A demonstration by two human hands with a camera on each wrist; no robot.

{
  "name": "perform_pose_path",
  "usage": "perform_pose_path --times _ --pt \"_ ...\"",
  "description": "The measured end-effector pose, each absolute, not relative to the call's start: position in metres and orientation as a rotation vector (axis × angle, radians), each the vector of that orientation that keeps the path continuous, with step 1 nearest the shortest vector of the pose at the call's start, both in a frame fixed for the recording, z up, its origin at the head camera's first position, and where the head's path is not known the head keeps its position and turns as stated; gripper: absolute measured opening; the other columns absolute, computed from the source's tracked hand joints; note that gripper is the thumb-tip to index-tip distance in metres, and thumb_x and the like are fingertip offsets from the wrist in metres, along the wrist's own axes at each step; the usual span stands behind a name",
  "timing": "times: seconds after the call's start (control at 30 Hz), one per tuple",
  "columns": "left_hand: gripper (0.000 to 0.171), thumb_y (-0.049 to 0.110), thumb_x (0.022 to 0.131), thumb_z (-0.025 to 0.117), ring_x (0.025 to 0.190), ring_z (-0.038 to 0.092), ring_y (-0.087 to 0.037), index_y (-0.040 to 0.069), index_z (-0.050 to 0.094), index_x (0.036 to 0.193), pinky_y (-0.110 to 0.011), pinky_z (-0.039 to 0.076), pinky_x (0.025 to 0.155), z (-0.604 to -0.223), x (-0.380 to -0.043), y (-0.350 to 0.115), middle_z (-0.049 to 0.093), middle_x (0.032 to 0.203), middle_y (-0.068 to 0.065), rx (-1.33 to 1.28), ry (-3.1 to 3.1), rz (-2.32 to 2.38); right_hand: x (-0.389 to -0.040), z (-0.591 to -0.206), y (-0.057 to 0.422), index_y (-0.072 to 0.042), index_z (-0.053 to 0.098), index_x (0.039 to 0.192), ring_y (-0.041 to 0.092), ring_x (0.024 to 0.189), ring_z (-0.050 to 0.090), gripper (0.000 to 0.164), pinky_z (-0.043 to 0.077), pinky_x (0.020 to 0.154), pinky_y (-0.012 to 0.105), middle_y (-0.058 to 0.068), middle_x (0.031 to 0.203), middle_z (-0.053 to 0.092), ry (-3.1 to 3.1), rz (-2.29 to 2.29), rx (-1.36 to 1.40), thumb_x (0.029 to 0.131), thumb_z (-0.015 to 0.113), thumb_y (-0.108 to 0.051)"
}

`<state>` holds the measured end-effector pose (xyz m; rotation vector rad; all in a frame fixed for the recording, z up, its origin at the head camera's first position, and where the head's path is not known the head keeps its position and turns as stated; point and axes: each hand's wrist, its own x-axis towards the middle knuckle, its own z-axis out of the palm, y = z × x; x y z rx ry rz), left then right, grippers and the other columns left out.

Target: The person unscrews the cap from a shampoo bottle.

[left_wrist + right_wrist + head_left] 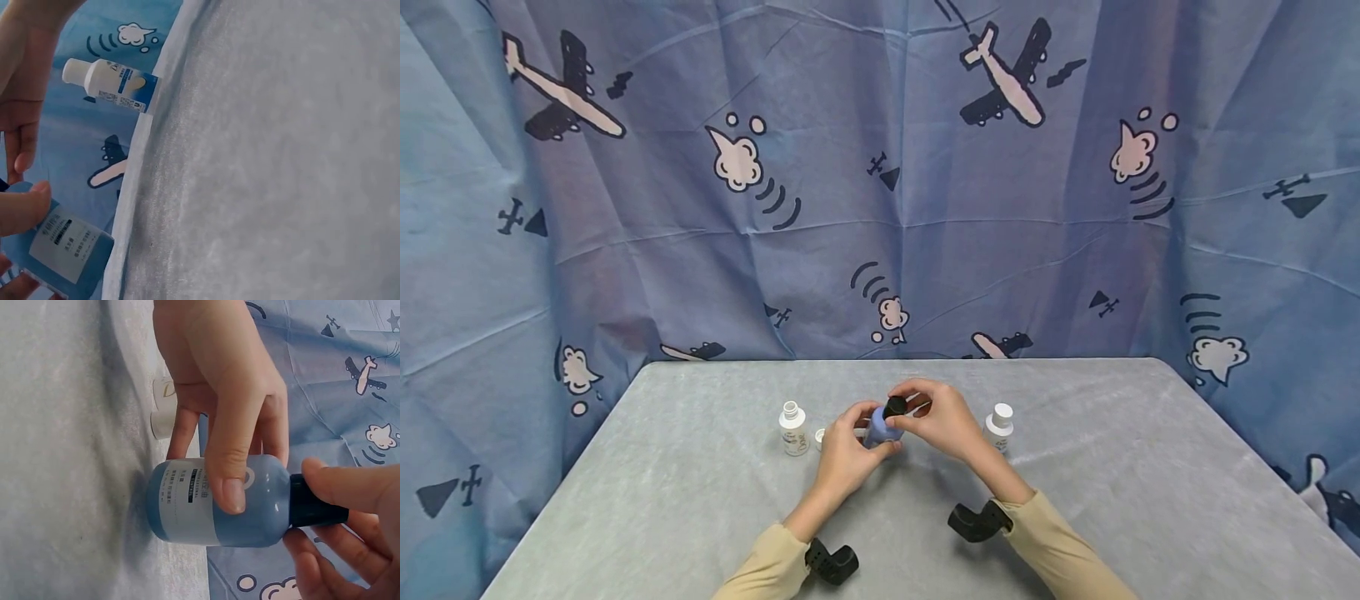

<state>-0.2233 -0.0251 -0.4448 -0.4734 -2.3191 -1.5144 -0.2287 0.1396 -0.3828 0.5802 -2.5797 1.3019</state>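
My left hand [848, 454] grips a blue bottle [880, 430] by its body, with the thumb across its front in the right wrist view. The fingers and thumb of my right hand [946, 421] pinch the black cap [317, 504], which sits at the bottle's neck. Tilted slightly in the head view, the bottle bears a pale label [186, 501] with printed text. Left of the hands stands a white bottle [793, 432] with its neck bare. A small white cap [820, 437] lies between it and my left hand, partly hidden.
Behind my right forearm a second white bottle [998, 427] stands with a white cap on. A pale grey cloth covers the table [662, 500]. Past its far edge hangs a blue curtain [820, 183] printed with aeroplanes. Both wrists carry black camera mounts [831, 562].
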Motion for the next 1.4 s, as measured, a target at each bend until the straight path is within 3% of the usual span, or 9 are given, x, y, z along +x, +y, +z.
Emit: perform_pose_path --times 0.23,0.4,0.67,0.87,1.03,1.23,1.4 --pt "0.05 0.015 0.066 0.087 0.09 0.07 -0.024 0.005 0.066 0.111 -0.034 0.058 0.077 -0.447 -0.222 -0.029 0.072 0.102 -0.011 -0.532 -2.313 -1.476 -0.229 -0.385 0.142 -0.01 0.071 0.097 0.011 0.075 0.065 0.028 0.055 0.068 0.024 0.004 0.084 0.071 -2.581 1.269 0.693 0.072 0.083 -0.013" --pt "0.051 0.014 0.068 0.086 0.092 0.07 -0.024 0.004 0.066 0.113 -0.035 0.058 0.079 -0.447 -0.22 -0.032 0.072 0.104 -0.012 -0.57 -2.34 -1.483 -0.228 -0.384 0.145 -0.006 0.071 0.104 0.018 0.087 0.066 0.03 0.057 0.074 0.029 0.007 0.095 0.072 -2.613 1.278 0.777 0.075 0.08 -0.008" --pt "0.052 0.019 0.071 0.084 0.089 0.07 -0.023 0.005 0.064 0.117 -0.024 0.056 0.074 -0.444 -0.219 -0.032 0.072 0.101 -0.012 -0.583 -2.39 -1.481 -0.227 -0.38 0.146 -0.002 0.063 0.12 0.025 0.104 0.062 0.035 0.055 0.084 0.029 0.014 0.117 0.066 -2.664 1.279 0.916 0.085 0.065 0.001" --pt "0.051 0.028 0.068 0.085 0.081 0.07 -0.02 0.009 0.066 0.112 -0.025 0.055 0.072 -0.444 -0.219 -0.031 0.073 0.093 -0.008 -0.544 -2.411 -1.425 -0.224 -0.385 0.144 -0.01 0.059 0.125 0.023 0.108 0.059 0.041 0.055 0.084 0.032 0.01 0.126 0.06 -2.623 1.214 0.933 0.086 0.069 -0.01" --pt "0.048 0.031 0.063 0.087 0.075 0.068 -0.015 0.013 0.068 0.104 -0.024 0.053 0.068 -0.444 -0.218 -0.027 0.073 0.085 -0.003 -0.435 -2.394 -1.36 -0.224 -0.387 0.138 -0.008 0.058 0.123 0.019 0.099 0.06 0.043 0.055 0.08 0.03 0.008 0.117 0.063 -2.6 1.231 0.739 0.083 0.073 -0.017" --pt "0.049 0.031 0.061 0.088 0.073 0.067 -0.012 0.015 0.069 0.103 -0.021 0.052 0.066 -0.443 -0.217 -0.024 0.073 0.083 -0.001 -0.362 -2.388 -1.316 -0.225 -0.386 0.136 -0.005 0.06 0.107 0.016 0.084 0.064 0.033 0.056 0.074 0.026 0.007 0.098 0.067 -2.593 1.289 0.555 0.08 0.077 -0.014" --pt "0.049 0.03 0.062 0.087 0.077 0.068 -0.013 0.013 0.068 0.105 -0.023 0.052 0.067 -0.442 -0.216 -0.023 0.073 0.086 -0.003 -0.376 -2.389 -1.335 -0.226 -0.387 0.137 -0.006 0.062 0.107 0.017 0.083 0.065 0.031 0.056 0.073 0.028 0.009 0.099 0.068 -2.568 1.274 0.59 0.08 0.076 -0.011"
